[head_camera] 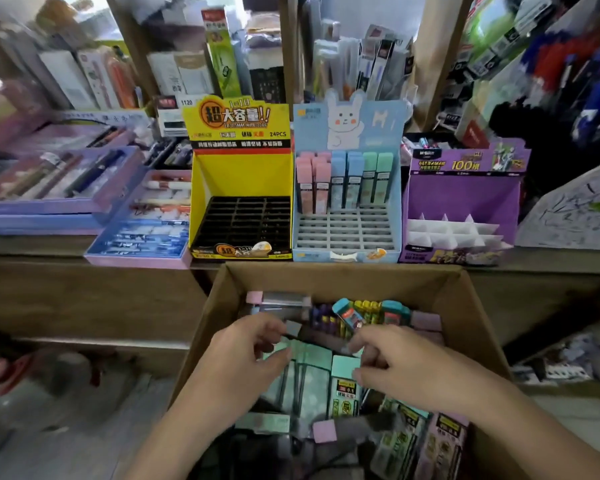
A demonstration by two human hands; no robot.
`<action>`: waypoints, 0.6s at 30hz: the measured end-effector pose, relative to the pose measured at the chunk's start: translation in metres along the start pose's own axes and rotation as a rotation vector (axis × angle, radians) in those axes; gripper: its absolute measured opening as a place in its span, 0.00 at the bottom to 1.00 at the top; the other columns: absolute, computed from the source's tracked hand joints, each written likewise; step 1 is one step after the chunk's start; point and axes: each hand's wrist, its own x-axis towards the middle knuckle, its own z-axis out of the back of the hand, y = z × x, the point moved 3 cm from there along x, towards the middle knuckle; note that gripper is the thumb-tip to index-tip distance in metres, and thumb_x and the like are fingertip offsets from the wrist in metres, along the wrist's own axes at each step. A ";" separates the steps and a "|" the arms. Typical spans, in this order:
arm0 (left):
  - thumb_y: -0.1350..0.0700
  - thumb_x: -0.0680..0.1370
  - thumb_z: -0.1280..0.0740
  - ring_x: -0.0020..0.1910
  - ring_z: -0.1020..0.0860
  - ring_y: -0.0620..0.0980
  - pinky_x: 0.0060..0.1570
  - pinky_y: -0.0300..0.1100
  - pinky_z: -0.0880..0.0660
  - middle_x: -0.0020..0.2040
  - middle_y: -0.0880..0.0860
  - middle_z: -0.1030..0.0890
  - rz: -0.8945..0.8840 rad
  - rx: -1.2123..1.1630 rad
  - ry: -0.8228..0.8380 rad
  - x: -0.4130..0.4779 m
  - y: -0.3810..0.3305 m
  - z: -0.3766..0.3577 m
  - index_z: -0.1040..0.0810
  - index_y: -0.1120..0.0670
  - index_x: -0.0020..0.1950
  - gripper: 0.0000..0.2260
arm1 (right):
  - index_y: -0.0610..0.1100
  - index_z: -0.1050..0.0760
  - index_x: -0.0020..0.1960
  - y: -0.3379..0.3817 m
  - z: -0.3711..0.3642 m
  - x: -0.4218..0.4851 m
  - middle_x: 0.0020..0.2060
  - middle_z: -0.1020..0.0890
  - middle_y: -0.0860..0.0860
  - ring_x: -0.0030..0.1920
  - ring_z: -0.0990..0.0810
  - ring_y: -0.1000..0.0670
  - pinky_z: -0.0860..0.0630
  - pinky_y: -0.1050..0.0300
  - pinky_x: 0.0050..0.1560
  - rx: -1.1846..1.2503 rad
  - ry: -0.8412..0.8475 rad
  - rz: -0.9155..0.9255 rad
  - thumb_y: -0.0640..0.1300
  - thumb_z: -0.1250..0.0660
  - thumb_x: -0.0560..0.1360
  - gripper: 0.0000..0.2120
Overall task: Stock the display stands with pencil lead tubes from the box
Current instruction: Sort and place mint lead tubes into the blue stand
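A cardboard box [465, 306] below the counter is full of loose pencil lead tubes in pink, blue, mint and yellow. Both hands are inside it over a row of mint-capped tubes [314, 363]. My left hand [246, 355] pinches the left end of that row. My right hand [392, 362] curls its fingers round the right end. On the counter stand three display stands: a yellow one [241, 188] with bare black slots, a light blue rabbit one [347, 202] holding pink, blue and mint tubes in its back rows, and a purple one [465, 202] with white dividers.
Trays of pens [142, 220] lie left of the yellow stand. Shelves packed with stationery [222, 57] rise behind the counter. More goods hang at the right [551, 81]. The floor and a blurred red object [7, 372] show at the lower left.
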 end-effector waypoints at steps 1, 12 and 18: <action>0.51 0.75 0.26 0.48 0.21 0.39 0.44 0.29 0.26 0.47 0.41 0.18 0.024 0.014 0.032 -0.006 0.007 -0.002 0.20 0.43 0.53 0.08 | 0.57 0.26 0.62 0.002 -0.005 -0.002 0.47 0.19 0.58 0.47 0.19 0.57 0.20 0.51 0.52 0.002 0.022 0.003 0.57 0.29 0.76 0.16; 0.52 0.73 0.24 0.54 0.26 0.39 0.55 0.31 0.29 0.51 0.40 0.23 0.014 0.244 0.229 -0.037 0.030 -0.019 0.20 0.43 0.55 0.13 | 0.52 0.27 0.56 0.005 -0.061 -0.018 0.54 0.27 0.55 0.56 0.29 0.51 0.27 0.52 0.55 -0.264 0.097 0.071 0.50 0.26 0.73 0.15; 0.42 0.72 0.26 0.60 0.36 0.44 0.62 0.36 0.37 0.57 0.39 0.30 -0.014 0.416 0.252 -0.040 0.032 -0.022 0.22 0.40 0.59 0.17 | 0.51 0.28 0.49 0.011 -0.074 -0.020 0.49 0.26 0.54 0.51 0.27 0.49 0.24 0.46 0.53 -0.264 0.114 0.088 0.46 0.29 0.74 0.08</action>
